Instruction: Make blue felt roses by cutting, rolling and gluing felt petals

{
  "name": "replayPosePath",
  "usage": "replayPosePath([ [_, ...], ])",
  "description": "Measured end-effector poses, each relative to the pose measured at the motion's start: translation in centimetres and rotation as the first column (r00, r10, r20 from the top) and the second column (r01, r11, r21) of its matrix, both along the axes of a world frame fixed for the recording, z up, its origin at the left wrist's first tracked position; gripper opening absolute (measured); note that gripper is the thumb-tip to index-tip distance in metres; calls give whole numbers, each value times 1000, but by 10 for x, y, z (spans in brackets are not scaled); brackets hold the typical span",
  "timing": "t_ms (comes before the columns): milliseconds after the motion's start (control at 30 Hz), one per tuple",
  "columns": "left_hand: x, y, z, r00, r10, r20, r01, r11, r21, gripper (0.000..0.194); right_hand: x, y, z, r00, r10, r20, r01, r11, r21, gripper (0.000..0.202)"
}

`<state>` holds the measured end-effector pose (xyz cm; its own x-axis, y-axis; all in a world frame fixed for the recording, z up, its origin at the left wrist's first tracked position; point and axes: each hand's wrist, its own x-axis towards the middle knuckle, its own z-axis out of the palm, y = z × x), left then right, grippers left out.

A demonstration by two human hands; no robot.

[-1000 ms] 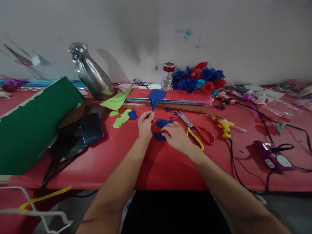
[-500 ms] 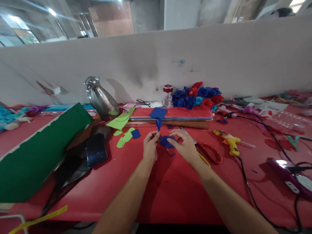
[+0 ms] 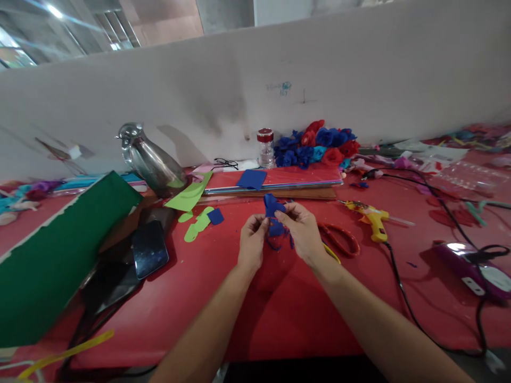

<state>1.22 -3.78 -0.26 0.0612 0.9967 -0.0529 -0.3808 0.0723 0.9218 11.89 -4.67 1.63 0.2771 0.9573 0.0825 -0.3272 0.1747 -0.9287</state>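
Over the middle of the red table [image 3: 223, 298], a small blue paper flower [image 3: 273, 205] is pinched between both hands. My left hand [image 3: 252, 239] grips its lower end with thumb and fingertips. My right hand [image 3: 301, 229] holds the right side of its petal. Blue scraps [image 3: 275, 230] lie just beneath, partly covered by the fingers. Beside my right hand are scissors with red handles [image 3: 356, 246], their blades hidden. A blue square [image 3: 216, 216] and light green cutouts [image 3: 202, 222] lie left of my left hand.
Blue sheets [image 3: 251, 179] rest on a red stack [image 3: 303, 176]. Right, a yellow glue gun [image 3: 375, 223] trails a black cord [image 3: 399, 290]. Red and blue flowers [image 3: 315, 146] and a glass jar [image 3: 265, 151] stand behind. Left: steel jug [image 3: 154, 165], phone [image 3: 149, 250], green board [image 3: 67, 255].
My right hand has brought a blue petal up from the table to the piece in my left hand, and both hands now meet on it. The view has shifted slightly right.
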Motion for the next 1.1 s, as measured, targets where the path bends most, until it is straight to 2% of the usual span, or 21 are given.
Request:
replayPosePath([
  [200,3,-2,-2,1000,-17,-17,17,1000,12,21,-1,3,-7,993,-79,86,82,996,-28,22],
  [700,2,-3,3,1000,-2,5,2,1000,-7,29,0,4,-11,986,-77,147,80,997,-15,23],
  [933,1,-2,6,994,11,104,-6,999,-52,28,-2,2,-9,987,-56,153,57,998,1,24],
  [1100,-4,2,6,964,-55,262,90,988,-125,25,-3,-1,-4,994,-67,88,60,995,77,21],
])
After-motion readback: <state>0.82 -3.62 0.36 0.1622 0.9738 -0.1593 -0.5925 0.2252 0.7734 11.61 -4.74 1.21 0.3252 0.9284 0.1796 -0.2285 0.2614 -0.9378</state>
